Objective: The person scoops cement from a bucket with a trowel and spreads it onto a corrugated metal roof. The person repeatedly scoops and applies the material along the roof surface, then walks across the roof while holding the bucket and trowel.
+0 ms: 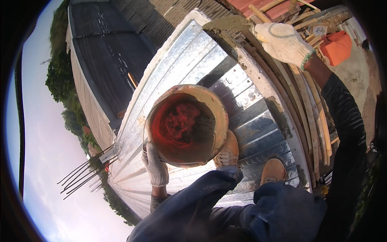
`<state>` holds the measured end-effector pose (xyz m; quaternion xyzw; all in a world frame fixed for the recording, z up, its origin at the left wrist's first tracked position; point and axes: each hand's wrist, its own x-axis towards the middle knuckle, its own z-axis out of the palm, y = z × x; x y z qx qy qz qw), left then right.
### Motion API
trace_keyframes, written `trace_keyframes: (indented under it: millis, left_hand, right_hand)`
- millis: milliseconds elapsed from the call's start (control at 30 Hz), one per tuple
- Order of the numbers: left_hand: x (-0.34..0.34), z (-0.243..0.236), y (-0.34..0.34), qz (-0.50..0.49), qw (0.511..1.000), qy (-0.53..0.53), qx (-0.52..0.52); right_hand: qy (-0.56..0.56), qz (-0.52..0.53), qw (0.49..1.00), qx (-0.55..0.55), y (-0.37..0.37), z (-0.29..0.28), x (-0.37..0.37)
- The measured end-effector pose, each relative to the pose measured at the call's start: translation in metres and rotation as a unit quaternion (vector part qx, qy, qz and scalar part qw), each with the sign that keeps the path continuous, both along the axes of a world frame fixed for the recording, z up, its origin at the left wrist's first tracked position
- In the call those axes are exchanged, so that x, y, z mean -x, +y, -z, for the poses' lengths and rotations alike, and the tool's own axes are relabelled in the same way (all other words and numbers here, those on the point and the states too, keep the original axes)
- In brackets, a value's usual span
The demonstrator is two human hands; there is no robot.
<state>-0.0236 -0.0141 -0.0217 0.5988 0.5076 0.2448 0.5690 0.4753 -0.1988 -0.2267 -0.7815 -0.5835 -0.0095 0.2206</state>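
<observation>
A mortar-smeared bucket (219,109), reddish inside with some wet grey mortar (203,125), is in front of my legs above the metal sheeting. My left hand (156,165), in a white knit glove, is closed on the bucket's near left rim. At the upper right, my right hand (282,43), gloved too, is wrapped round the handle of a trowel. The trowel's blade (227,24) is coated in grey mortar and lies over the top edge of the low wall (252,66). The glove hides most of the handle.
Ribbed shiny metal sheeting (181,52) lies under my shoes (274,171). Bamboo poles and planks (308,117) run outside the right wall. Steel bars (78,177) stick out at the left. A dark roof (109,44) lies beyond, and an orange object (335,48) sits at far right.
</observation>
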Motion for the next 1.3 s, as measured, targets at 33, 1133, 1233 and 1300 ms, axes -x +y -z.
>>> trace_keyframes:
  millis: [33, 1133, 1233, 1300]
  left_hand:
    - [0.003, -0.001, 0.000, 0.000, 1.000, -0.001, -0.005]
    - [-0.081, -0.008, -0.018, 0.074, 0.997, -0.005, -0.037]
    - [-0.080, -0.007, -0.014, 0.050, 0.998, 0.010, -0.034]
    - [-0.082, -0.004, -0.012, 0.045, 0.998, 0.009, -0.041]
  right_hand:
    - [0.022, 0.025, 0.999, -0.007, -0.003, -0.011, 0.020]
    - [0.326, 0.129, 0.923, 0.161, -0.054, -0.085, 0.177]
    - [0.304, 0.163, 0.932, 0.114, -0.088, -0.091, 0.198]
    - [0.326, 0.187, 0.911, 0.171, -0.100, -0.105, 0.197]
